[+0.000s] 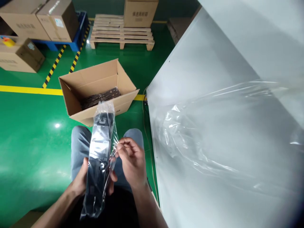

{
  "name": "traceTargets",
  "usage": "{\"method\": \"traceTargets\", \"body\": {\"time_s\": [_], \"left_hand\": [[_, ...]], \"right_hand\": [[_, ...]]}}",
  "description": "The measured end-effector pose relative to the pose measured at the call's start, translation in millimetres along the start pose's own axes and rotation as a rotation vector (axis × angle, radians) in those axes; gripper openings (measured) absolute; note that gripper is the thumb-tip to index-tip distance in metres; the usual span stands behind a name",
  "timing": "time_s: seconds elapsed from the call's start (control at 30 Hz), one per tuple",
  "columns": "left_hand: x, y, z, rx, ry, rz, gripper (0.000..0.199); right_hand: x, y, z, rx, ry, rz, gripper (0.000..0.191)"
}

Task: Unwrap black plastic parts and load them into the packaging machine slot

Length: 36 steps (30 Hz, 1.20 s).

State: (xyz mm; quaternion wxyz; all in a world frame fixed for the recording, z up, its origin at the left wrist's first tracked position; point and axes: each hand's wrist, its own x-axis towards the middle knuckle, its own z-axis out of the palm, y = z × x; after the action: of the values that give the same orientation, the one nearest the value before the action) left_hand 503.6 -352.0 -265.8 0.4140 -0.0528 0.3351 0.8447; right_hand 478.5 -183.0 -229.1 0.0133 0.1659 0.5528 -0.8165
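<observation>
Clerk: First item, and its location?

Keeper: One long black bar-shaped part (96,171), apparently hard plastic, enclosed in a loose clear plastic bag (108,106). Held above a pair of knees in blue-grey trousers (79,139); far end slightly right of near end.

Clerk: Left hand (80,179)?

Keeper: Curled round the bagged part; thumb along its left side, fingers passing beneath and showing at the right. Presumably set so as to bear the weight from below and keep the upper face uncovered.

Clerk: Right hand (133,158)?

Keeper: Thumb and forefinger drawn together at the bag's slack right edge, film seemingly caught between them; remaining fingers loosely bent. A light pinch, probably because thin film asks no more.

Clerk: Far side?

Keeper: One open brown cardboard box (95,75), on the glossy green floor (30,122), just beyond the knees. Contents: dark flat strips (102,97), low inside. Likely stood there for easy reach.

Clerk: Right side?

Keeper: One broad smooth pale grey surface (201,205), crumpled clear plastic film (175,126) lying across it. Reason for the film's position: cannot tell.
</observation>
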Motion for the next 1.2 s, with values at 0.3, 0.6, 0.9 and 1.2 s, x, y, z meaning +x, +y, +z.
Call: {"method": "traceTargets", "body": {"time_s": [0.3,0.6,0.9,1.2], "left_hand": [[18,11,-4.6,0.364,0.433,0.311,0.061],[27,13,14.3,0.453,0.645,0.331,0.044],[32,25,4.3,0.604,0.863,0.553,0.034],[32,37,-4.9,0.634,0.854,0.485,0.052]], "right_hand": [[-5,5,-5,-0.208,-0.077,-0.186,0.015],[13,14,-17,-0.182,0.013,-0.087,0.022],[-11,37,-12,-0.343,-0.253,0.000,0.022],[-1,37,-28,-0.215,-0.411,0.201,0.039]]}}
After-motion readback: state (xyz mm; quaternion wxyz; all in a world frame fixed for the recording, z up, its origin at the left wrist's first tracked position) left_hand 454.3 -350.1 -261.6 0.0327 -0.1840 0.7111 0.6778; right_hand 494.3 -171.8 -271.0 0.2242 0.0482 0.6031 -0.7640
